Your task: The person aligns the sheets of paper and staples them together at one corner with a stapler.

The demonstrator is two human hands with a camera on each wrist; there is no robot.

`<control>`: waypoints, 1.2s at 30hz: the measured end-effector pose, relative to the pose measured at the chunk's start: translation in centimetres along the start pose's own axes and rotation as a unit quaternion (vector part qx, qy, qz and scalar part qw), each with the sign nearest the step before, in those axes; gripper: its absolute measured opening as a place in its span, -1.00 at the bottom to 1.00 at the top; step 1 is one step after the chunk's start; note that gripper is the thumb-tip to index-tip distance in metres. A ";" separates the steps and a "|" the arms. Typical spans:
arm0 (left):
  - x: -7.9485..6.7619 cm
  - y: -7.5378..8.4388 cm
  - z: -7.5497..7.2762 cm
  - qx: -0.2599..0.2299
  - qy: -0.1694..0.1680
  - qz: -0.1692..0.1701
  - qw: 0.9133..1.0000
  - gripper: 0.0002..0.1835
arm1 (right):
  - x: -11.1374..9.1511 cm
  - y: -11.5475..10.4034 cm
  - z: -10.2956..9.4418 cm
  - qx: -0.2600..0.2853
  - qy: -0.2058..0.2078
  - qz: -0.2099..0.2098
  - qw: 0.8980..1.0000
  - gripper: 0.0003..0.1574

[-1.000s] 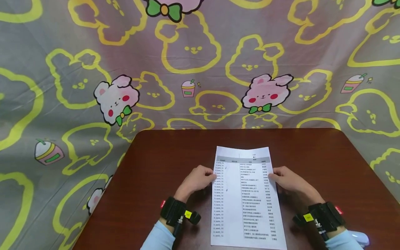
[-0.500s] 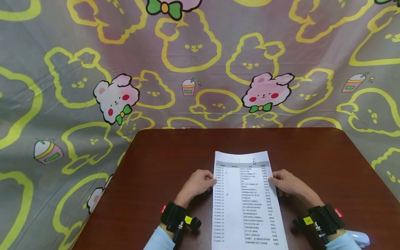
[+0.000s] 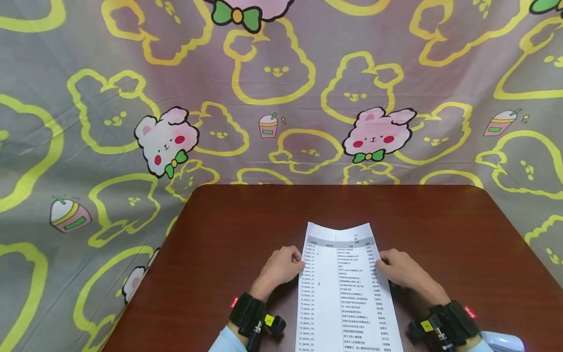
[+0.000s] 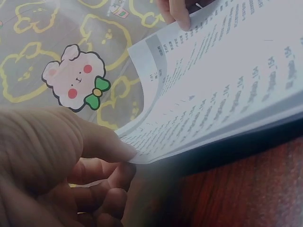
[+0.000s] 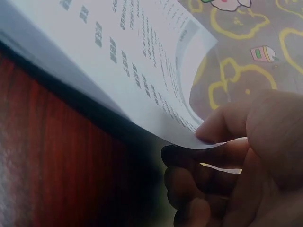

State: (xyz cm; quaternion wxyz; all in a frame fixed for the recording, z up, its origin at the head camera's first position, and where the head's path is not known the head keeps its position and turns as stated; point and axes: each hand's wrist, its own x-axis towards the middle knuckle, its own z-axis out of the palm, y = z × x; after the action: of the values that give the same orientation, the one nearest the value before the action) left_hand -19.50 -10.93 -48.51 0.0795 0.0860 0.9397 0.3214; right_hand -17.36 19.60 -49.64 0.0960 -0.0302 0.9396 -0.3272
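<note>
- White paper (image 3: 345,293), covered in printed rows, spans from left hand (image 3: 281,266) to right hand (image 3: 401,267), its bowed top edge beyond the fingers.
- Left thumb and fingers pinch one edge, thumb on the printed face.
- Right thumb and fingers pinch the opposite edge likewise.
- Brown table (image 3: 220,234) lies beneath the fingers.
- Patterned cloth (image 3: 325,115) hangs beyond them, past the table.

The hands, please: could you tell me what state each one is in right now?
Left hand: closed, pinching the left edge of the printed paper.
Right hand: closed, pinching the printed paper's right edge.
</note>
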 end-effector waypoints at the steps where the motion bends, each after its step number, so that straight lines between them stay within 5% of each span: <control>1: 0.0 0.0 0.0 0.000 -0.001 -0.002 1.000 -0.90 | 0.1 -0.1 0.0 -0.003 -0.002 0.000 1.000 -0.81; 25: -0.5 0.0 0.8 0.061 0.008 -0.008 0.998 -0.86 | 0.2 -0.7 0.2 -0.150 0.021 0.001 0.988 -0.76; 36: -0.6 -0.5 0.1 0.044 0.004 -0.030 0.999 -0.82 | -0.2 0.0 -0.7 -0.151 0.009 0.011 0.988 -0.71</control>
State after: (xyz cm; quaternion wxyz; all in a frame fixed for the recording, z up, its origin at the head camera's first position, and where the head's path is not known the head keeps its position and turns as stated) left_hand -18.92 -11.40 -48.89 0.0815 0.0599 0.9554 0.2773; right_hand -17.34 20.08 -49.04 0.0858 -0.0309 0.9793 -0.1809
